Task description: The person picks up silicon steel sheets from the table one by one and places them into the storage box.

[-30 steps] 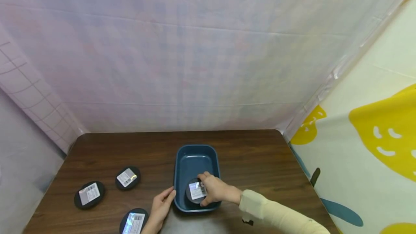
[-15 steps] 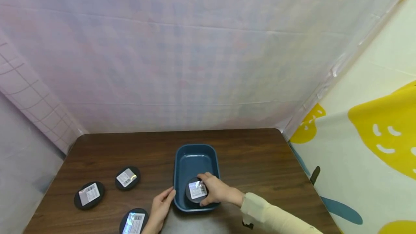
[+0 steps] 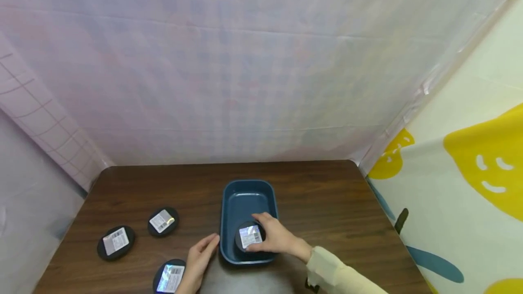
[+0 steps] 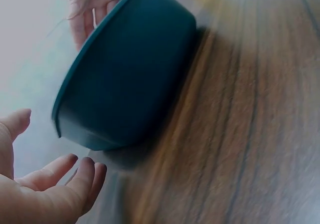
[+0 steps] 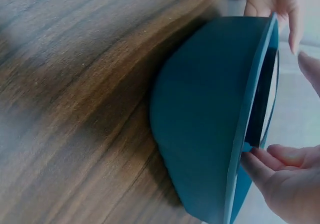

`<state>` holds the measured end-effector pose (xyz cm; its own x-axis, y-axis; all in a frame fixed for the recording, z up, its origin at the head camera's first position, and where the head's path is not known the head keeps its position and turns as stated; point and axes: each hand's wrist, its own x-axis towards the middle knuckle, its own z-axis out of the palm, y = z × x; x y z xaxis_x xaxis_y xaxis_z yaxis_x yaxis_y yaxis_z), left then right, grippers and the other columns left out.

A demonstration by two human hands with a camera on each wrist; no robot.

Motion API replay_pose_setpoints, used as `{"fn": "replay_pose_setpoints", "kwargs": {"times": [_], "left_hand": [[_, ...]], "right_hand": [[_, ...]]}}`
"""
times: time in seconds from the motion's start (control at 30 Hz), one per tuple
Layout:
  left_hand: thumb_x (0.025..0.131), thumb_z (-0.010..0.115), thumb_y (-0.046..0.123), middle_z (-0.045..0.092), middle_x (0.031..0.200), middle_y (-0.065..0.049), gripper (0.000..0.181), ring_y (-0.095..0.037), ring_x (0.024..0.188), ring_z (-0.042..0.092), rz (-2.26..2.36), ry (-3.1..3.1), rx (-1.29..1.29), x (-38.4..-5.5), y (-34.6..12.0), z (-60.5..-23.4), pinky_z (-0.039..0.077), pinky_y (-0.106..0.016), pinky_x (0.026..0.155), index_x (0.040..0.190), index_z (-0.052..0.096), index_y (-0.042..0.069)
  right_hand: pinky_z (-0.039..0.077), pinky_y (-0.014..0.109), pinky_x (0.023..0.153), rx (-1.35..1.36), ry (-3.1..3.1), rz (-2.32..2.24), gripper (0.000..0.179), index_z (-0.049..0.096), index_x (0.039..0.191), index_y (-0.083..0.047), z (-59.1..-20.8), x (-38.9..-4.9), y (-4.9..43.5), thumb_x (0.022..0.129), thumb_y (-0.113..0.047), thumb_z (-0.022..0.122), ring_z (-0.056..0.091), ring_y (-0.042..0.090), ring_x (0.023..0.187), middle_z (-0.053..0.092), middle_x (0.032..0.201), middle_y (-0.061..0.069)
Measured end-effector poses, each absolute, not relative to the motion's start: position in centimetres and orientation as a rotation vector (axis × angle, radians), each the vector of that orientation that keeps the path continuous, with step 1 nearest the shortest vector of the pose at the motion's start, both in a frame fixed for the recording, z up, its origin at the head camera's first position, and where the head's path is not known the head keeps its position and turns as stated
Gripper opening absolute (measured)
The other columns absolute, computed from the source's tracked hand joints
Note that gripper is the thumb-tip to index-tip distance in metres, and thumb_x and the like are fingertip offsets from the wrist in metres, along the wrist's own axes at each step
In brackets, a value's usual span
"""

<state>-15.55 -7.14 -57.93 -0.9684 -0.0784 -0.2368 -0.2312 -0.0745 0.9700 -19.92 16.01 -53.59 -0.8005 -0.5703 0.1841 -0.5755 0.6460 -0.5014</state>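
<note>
In the head view a blue rectangular dish (image 3: 245, 201) stands on the wooden table. A round black disc (image 3: 241, 237) with a white barcode label sits in its near end, its edge close to rim height in the right wrist view. My right hand (image 3: 278, 235) spans this disc. Its fingertips (image 5: 250, 156) are at the disc's edge, while the thumb stands clear of it. My left hand (image 3: 197, 260) is beside the dish's left rim with fingers spread loosely. In the left wrist view those fingers (image 4: 80, 179) are just apart from the dish.
More labelled black discs lie left of the dish: one upper disc (image 3: 163, 233), one far-left disc (image 3: 110, 253) and one near disc (image 3: 158, 276) partly behind my left forearm. Fabric-covered walls (image 3: 245, 80) border the wooden table (image 3: 327, 194) behind and at the sides.
My right hand has loosened around the disc, its thumb moving from the edge to over the label. The left fingertips have drawn slightly off the rim.
</note>
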Motion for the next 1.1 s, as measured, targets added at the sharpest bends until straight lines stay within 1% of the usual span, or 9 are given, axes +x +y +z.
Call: {"fn": "replay_pose_setpoints", "kwargs": {"times": [0.23,0.47,0.67,0.73,0.83,0.9,0.93,1.0,1.1], "left_hand": [[0.093,0.059,0.019,0.055,0.124,-0.027,0.05,0.009,0.086,0.053,2.193,2.085,-0.389,-15.6,-8.9,-57.2,0.046,-0.014,0.079,0.125,0.048,-0.017],[0.09,0.063,0.028,0.054,0.127,-0.025,0.056,0.004,0.093,0.053,2.074,2.233,-0.479,-15.2,-10.3,-56.2,0.039,-0.008,0.076,0.127,0.05,-0.012],[0.088,0.066,0.02,0.051,0.128,-0.029,0.057,0.011,0.088,0.052,2.109,2.272,-0.485,-14.9,-11.4,-55.9,0.041,-0.006,0.075,0.128,0.046,-0.014],[0.086,0.068,0.015,0.05,0.128,-0.031,0.056,0.001,0.096,0.055,2.119,2.329,-0.458,-14.7,-11.6,-55.9,0.042,-0.006,0.077,0.128,0.046,-0.015],[0.079,0.075,0.009,0.053,0.124,-0.03,0.055,-0.022,0.103,0.058,2.047,2.574,-0.396,-14.2,-11.8,-56.2,0.041,-0.005,0.078,0.123,0.052,-0.014],[0.071,0.081,0.01,0.057,0.118,-0.028,0.057,-0.034,0.102,0.059,1.932,2.809,-0.341,-13.8,-12.1,-56.5,0.04,-0.004,0.077,0.118,0.057,-0.012],[0.067,0.083,0.011,0.059,0.115,-0.026,0.058,-0.036,0.099,0.06,1.859,2.923,-0.331,-13.6,-12.2,-56.6,0.04,-0.004,0.075,0.116,0.059,-0.01],[0.061,0.086,0.012,0.06,0.112,-0.025,0.062,-0.039,0.097,0.059,1.736,3.103,-0.315,-13.2,-12.5,-57.0,0.042,-0.01,0.076,0.113,0.06,-0.009],[0.056,0.087,0.013,0.058,0.112,-0.027,0.068,-0.043,0.1,0.056,1.642,3.221,-0.339,-12.6,-12.9,-57.4,0.044,-0.031,0.082,0.114,0.058,-0.01]], "right_hand": [[0.051,0.039,0.083,0.832,-2.616,1.14,0.065,0.054,0.119,0.011,-53.9,-20.3,16.2,0.072,-0.026,0.08,0.059,0.033,0.101,0.06,0.112,0.023],[0.049,0.049,0.084,0.575,-2.473,1.391,0.066,0.051,0.123,0.009,-54.6,-20.2,16.6,0.071,-0.017,0.082,0.055,0.041,0.107,0.055,0.117,0.028],[0.045,0.049,0.09,0.334,-2.39,1.482,0.064,0.048,0.124,0.013,-54.0,-19.8,16.5,0.073,-0.009,0.08,0.052,0.045,0.11,0.052,0.119,0.03],[0.045,0.051,0.089,0.295,-2.361,1.504,0.061,0.047,0.123,0.015,-53.2,-19.4,16.3,0.073,-0.003,0.078,0.051,0.047,0.109,0.052,0.117,0.032],[0.043,0.054,0.089,0.244,-2.32,1.559,0.056,0.046,0.121,0.018,-52.0,-18.8,16.0,0.074,0.004,0.074,0.05,0.051,0.109,0.051,0.114,0.036],[0.042,0.054,0.089,0.205,-2.305,1.598,0.052,0.045,0.12,0.021,-51.6,-18.5,15.8,0.077,0.006,0.071,0.049,0.052,0.109,0.05,0.114,0.038],[0.041,0.054,0.091,0.172,-2.289,1.636,0.051,0.044,0.12,0.022,-51.7,-18.5,15.8,0.078,0.006,0.069,0.048,0.052,0.11,0.049,0.116,0.04],[0.039,0.054,0.093,0.097,-2.252,1.729,0.049,0.043,0.122,0.022,-52.1,-18.6,15.9,0.081,0.008,0.065,0.046,0.053,0.113,0.047,0.119,0.042],[0.038,0.051,0.097,-0.05,-2.187,1.849,0.047,0.042,0.125,0.021,-53.6,-19.4,16.4,0.085,0.005,0.061,0.045,0.05,0.116,0.046,0.123,0.04]]}}
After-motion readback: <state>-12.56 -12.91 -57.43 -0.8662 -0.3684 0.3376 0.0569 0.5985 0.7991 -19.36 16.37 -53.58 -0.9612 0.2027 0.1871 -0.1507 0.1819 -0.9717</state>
